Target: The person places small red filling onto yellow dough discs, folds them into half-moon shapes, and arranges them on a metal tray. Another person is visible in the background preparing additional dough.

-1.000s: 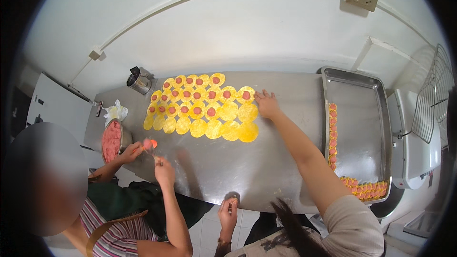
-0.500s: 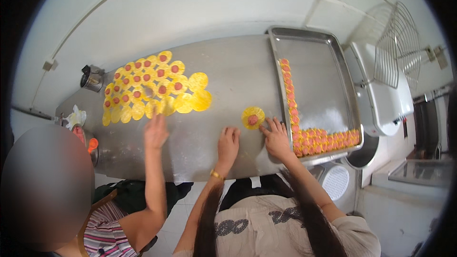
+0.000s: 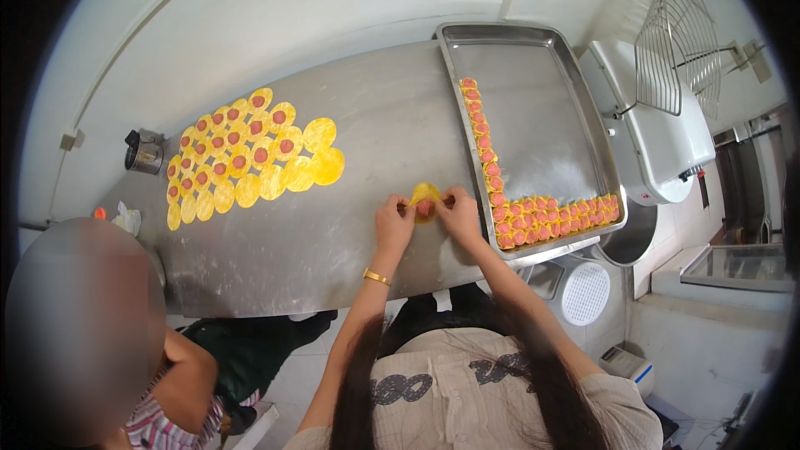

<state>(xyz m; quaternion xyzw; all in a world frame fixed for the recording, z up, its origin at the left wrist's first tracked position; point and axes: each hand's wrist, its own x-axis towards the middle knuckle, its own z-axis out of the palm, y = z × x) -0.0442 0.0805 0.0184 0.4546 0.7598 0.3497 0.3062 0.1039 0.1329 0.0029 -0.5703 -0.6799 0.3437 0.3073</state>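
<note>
A round yellow dumpling wrapper [image 3: 426,191] with a ball of pink meat filling [image 3: 425,207] at its middle is between my two hands over the steel table. My left hand [image 3: 395,218] pinches the wrapper's left edge, and my right hand [image 3: 459,210] pinches its right edge. The sides look lifted beside the filling. To my right, a deep metal tray [image 3: 612,177] holds finished dumplings [image 3: 550,218] in an L shape, along its left side and near end. Off to the left lie many flat yellow wrappers [image 3: 247,191], several topped with meat balls [image 3: 261,154].
A co-worker in a striped top [image 3: 171,417] sits at the lower left. A metal pitcher [image 3: 146,155] stands at the table's [image 3: 375,117] far left. Past the tray are a white appliance [image 3: 654,137], wire baskets [image 3: 675,50] on the wall and a white perforated stool [image 3: 585,293].
Both my hands have gone from resting beside the wrapper to pinching its edges, which are now raised. The co-worker's arm has drawn back from the wrappers. The view has shifted slightly.
</note>
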